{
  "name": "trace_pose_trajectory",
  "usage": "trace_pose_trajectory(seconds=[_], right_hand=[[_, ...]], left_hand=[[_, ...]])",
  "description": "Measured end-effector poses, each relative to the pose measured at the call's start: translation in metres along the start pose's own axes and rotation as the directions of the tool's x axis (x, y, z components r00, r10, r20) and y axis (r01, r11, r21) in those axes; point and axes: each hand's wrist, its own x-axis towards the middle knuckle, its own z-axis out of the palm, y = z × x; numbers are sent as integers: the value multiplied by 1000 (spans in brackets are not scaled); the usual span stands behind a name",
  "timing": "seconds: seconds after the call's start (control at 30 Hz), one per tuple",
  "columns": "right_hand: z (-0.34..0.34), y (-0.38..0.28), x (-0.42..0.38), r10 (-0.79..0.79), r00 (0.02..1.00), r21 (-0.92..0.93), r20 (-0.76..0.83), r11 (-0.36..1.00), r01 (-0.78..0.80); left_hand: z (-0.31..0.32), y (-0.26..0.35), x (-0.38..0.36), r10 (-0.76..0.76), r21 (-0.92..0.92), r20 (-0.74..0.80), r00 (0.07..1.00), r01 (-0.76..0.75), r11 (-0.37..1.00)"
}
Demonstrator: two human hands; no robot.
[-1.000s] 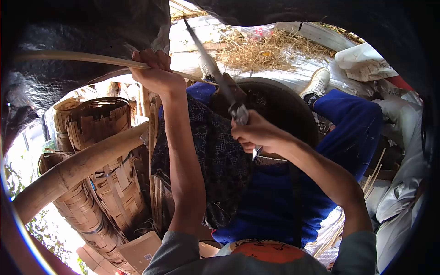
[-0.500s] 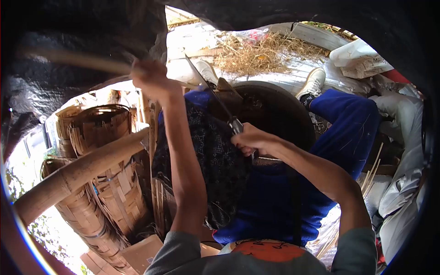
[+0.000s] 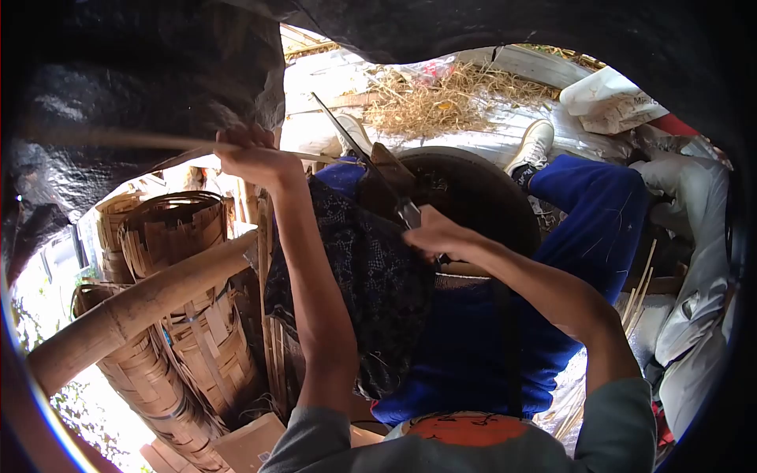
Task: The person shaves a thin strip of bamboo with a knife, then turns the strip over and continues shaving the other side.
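My left hand (image 3: 256, 158) is closed around a thin bamboo strip (image 3: 162, 142), whose blurred length runs out to the left. The strip's other end reaches right, up to the blade. In my right hand (image 3: 440, 235) is the handle of a long knife (image 3: 347, 134), its narrow blade slanting up and to the left. A dark patterned cloth (image 3: 367, 276) covers my left thigh under the knife. Just behind the blade stands a wooden block (image 3: 390, 169), beside a round dark container (image 3: 473, 193).
Woven bamboo baskets (image 3: 169, 229) stand at the left, behind a thick bamboo pole (image 3: 142, 296). Black plastic sheeting (image 3: 142, 71) hangs above. Dry shavings (image 3: 441, 98) lie on the pale ground ahead. White sacks (image 3: 690, 260) sit at the right.
My left hand has shifted slightly left and down, and the strip now lies flatter, with its right end visible at the blade. My right hand still grips the knife.
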Motion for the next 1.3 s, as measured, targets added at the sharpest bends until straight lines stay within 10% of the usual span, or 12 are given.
trace_pose_trajectory(seconds=[0.2, 0.37, 0.5, 0.6, 0.77, 0.83, 0.87, 1.13, 1.2, 1.3], right_hand=[[-17, -58, -30, -323, 946, 150, 15, 937, 317], [-3, 7, -5, -89, 991, 212, 100, 975, 67], [-18, -15, -7, 38, 995, -73, -94, 996, -45], [-25, -37, -17, -259, 966, -9, -27, 966, 259], [3, 23, 2, -124, 992, 141, 16, 983, 121], [12, 43, 17, -311, 941, -35, -130, 950, 309], [4, 31, 15, -42, 992, -43, -117, 998, 37], [-6, -29, -25, -230, 972, 53, 52, 972, 228], [0, -3, -7, -17, 999, 153, 50, 988, 9], [-11, -2, -9, 36, 985, -126, -166, 990, -58]], left_hand=[[-3, 0, 4, 39, 23, 2, 999, -39, 999], [2, -1, 6, -2, 46, -71, 997, 5, 999], [-11, -4, 9, 45, 44, -69, 997, -42, 998], [-6, 0, 9, 66, 2, -70, 995, -66, 998], [-12, -9, 13, 136, 253, -228, 964, -76, 965], [-17, -13, 21, 219, 352, -291, 931, -109, 930], [-21, -20, 25, 291, 401, -294, 911, -159, 902], [-4, -6, 3, 74, 257, -442, 894, 47, 965], [-5, -11, 7, 329, 536, -353, 876, -99, 838], [-4, -2, 3, 68, 94, -237, 969, -47, 995]])
